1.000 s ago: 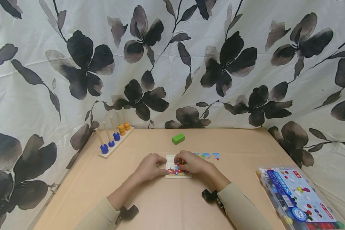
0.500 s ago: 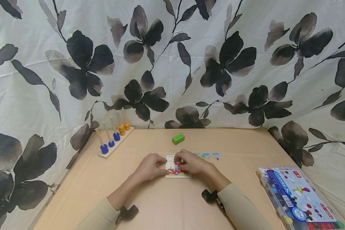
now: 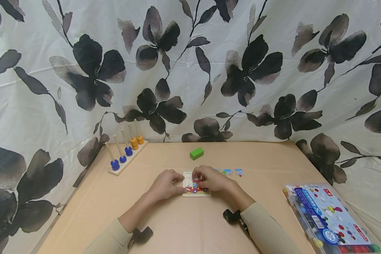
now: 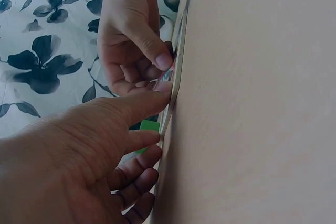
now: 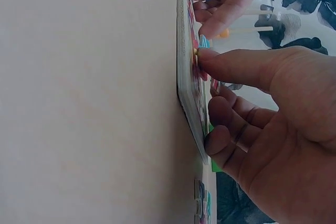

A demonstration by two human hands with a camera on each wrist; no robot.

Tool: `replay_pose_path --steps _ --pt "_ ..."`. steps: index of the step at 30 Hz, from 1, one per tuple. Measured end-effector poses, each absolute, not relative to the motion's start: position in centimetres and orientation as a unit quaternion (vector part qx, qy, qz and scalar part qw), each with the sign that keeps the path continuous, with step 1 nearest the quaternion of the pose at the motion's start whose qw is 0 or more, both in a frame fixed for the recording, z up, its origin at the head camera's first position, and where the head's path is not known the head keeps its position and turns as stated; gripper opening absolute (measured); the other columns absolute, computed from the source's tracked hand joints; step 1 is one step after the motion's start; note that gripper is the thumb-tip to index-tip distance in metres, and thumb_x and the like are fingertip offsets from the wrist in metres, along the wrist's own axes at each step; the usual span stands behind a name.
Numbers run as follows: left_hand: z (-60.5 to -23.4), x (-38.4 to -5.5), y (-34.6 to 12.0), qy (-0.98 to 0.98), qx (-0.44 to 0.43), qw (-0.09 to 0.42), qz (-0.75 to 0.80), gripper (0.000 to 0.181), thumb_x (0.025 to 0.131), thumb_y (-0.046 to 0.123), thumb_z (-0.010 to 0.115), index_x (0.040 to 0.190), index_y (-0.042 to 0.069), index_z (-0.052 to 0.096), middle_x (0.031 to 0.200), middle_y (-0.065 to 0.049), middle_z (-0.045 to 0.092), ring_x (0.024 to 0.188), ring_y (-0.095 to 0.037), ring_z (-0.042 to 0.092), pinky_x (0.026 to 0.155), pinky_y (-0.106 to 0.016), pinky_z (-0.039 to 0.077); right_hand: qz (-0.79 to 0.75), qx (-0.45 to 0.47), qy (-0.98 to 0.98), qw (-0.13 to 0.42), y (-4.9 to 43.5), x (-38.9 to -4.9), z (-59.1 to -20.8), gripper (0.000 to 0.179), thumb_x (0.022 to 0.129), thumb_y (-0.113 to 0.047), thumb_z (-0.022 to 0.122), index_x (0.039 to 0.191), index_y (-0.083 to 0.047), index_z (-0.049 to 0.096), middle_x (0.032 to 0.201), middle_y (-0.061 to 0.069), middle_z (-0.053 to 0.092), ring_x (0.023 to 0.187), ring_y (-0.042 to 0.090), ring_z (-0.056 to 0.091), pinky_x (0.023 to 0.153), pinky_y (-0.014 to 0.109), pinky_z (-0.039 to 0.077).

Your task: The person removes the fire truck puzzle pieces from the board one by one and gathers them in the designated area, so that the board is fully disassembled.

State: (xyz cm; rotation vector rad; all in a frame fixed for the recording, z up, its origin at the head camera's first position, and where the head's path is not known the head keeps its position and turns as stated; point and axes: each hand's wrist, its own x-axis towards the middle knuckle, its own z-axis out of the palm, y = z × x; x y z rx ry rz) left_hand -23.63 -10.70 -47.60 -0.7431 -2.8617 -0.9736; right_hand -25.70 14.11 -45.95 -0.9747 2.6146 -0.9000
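Note:
A small puzzle board (image 3: 188, 175) with a pale rim lies on the table in the head view. Red and blue vehicle artwork (image 3: 195, 189) shows on its lower part; bare cream surface shows at upper left. My left hand (image 3: 166, 184) rests at the board's left side, thumb and index finger touching it with little bend, the other fingers loose. From the right, my right hand (image 3: 213, 179) reaches over the board and pinches a small red puzzle piece (image 5: 203, 73) between thumb and fingers, close over the picture. Those fingers hide much of the piece.
Several loose puzzle pieces (image 3: 239, 172) lie behind the right hand. A green block (image 3: 197, 153) sits farther back. At left stands a peg stand (image 3: 127, 160) with blue and orange beads. A plastic case of colored balls (image 3: 331, 217) lies at right.

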Motion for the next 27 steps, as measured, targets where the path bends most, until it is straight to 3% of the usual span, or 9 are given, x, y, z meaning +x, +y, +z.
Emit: replay_pose_path --steps 8,19,27 --pt "-47.59 -23.70 -10.75 -0.917 -0.244 0.015 -0.314 0.046 0.075 0.038 0.093 0.111 0.011 0.081 0.104 -0.002 0.076 0.100 -0.019 0.063 0.090 -0.042 0.050 -0.328 -0.330 0.880 0.098 14.33 -26.19 -46.26 0.019 0.092 -0.008 0.079 0.106 -0.015 0.069 0.089 0.003 0.061 0.080 0.014 0.055 0.071 0.026 0.047" --pt "-47.45 -23.60 -10.76 -0.919 -0.241 0.014 -0.313 0.046 0.076 0.038 0.092 0.111 0.011 0.081 0.105 -0.001 0.076 0.100 -0.019 0.063 0.090 -0.041 0.051 -0.362 -0.325 0.869 0.090 14.77 -26.15 -45.60 0.013 0.097 -0.004 0.070 0.103 -0.015 0.074 0.078 -0.004 0.060 0.074 0.011 0.052 0.070 0.024 0.043" --pt "-47.52 -23.63 -10.78 -0.918 -0.244 0.017 -0.313 0.046 0.075 0.037 0.093 0.111 0.011 0.081 0.104 -0.001 0.076 0.100 -0.019 0.063 0.090 -0.041 0.051 -0.389 -0.322 0.857 0.104 14.91 -26.27 -45.55 0.015 0.097 -0.001 0.070 0.103 -0.012 0.077 0.084 -0.003 0.066 0.078 0.012 0.055 0.072 0.023 0.047"
